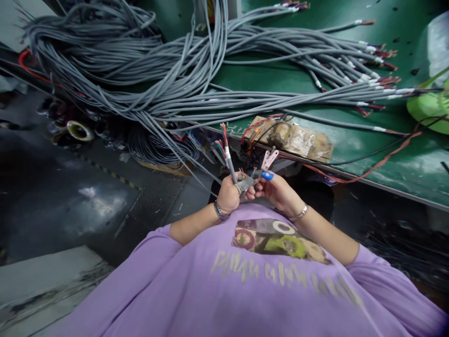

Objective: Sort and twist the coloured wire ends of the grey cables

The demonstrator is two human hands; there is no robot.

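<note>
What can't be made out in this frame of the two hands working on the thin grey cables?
1. Head view: small blue-handled tool with pink tips in the right hand, too small, partly wrapped by fingers; its type is unclear.
2. Head view: how many thin grey cables the left hand grips; the fist hides them.
3. Head view: bright green rounded object on the green table, cut off by the right edge.

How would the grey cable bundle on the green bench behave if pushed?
Probably floppy: the grey cable bundle lies in loose curves and droops over the green bench edge. Likely heavy and tangle-prone, since many strands overlap.
</note>
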